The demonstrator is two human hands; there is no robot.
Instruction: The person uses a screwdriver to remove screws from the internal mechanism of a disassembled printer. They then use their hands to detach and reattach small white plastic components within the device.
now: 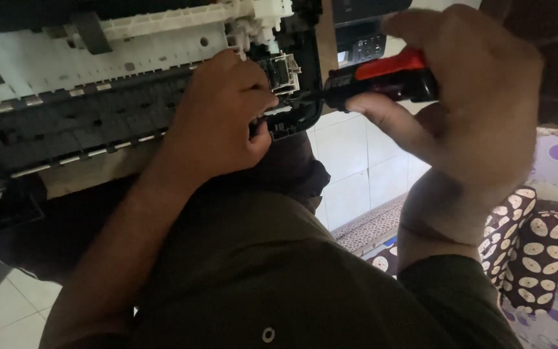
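Dim indoor light, deep shadows across the foreground, slight blur, brighter tiles behind

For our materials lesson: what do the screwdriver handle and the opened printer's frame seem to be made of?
Screwdriver handle: likely hard plastic, glossy red and black with highlights. Printer frame: apparently moulded plastic, matte white and black, with ribs and clips. The right hand grips the handle; the left hand steadies the frame.

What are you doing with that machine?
A person is working on an opened printer resting across their lap. The left hand grips the printer's black corner part and steadies it. The right hand holds a red and black screwdriver, its tip pushed into that corner. The printer's white and black insides are bare to see.
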